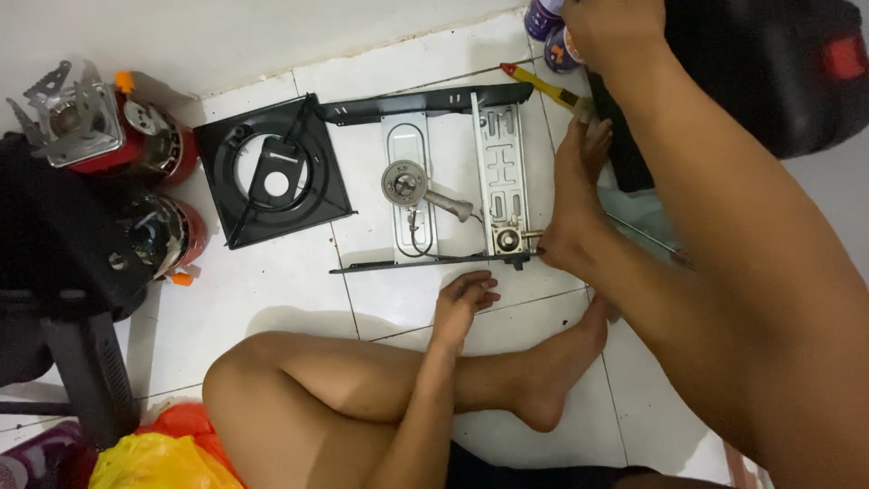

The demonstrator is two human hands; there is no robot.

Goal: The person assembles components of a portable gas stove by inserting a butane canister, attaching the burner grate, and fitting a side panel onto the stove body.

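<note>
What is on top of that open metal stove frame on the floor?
On the stove frame sit a round burner with its tube and a slotted metal plate. A foot rests on its right end, hiding that corner. The left hand lies just in front.

A person sits on a white tiled floor with a dismantled stove frame lying ahead. The left hand rests loosely curled on the tile just below the frame's front edge. The right hand reaches up to small cans at the top edge. A black burner plate lies left of the frame, beside two red canisters.
</note>
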